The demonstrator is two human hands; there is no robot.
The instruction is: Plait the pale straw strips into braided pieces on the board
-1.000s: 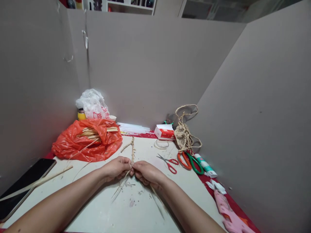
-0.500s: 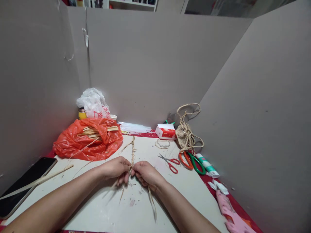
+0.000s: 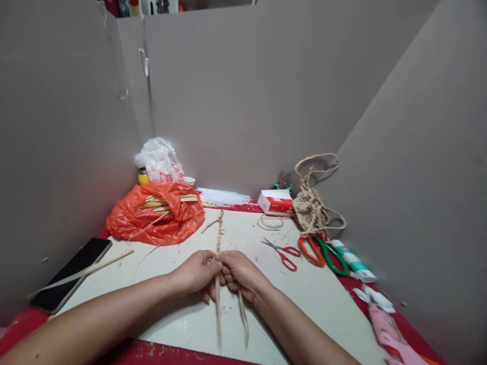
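Note:
A thin braid of dried straw (image 3: 219,234) runs away from me across the pale board. At its near end my left hand (image 3: 198,274) pinches the straw with its thumb and fingers. My right hand (image 3: 243,275) is closed on the same end, its fingertips touching or almost touching the left ones. One loose straw strand (image 3: 218,317) hangs toward me between the hands, and a second strand (image 3: 244,318) comes out beneath the right hand. Short stubs stick out from the braid's far part. The exact crossing of the strands is hidden by my fingers.
Left of the board (image 3: 178,329) lies a phone (image 3: 78,271) with a flat straw (image 3: 89,271) across it. An orange bag (image 3: 125,218) holds straw strips. To the right are small scissors (image 3: 283,252), larger green-handled scissors (image 3: 337,258), coiled rope (image 3: 312,205) and a red-white box (image 3: 276,203).
My view has shifted, so everything sits further right. The left hand has turned and one strand now hangs straight down between the hands, where strands fanned out under the left hand before.

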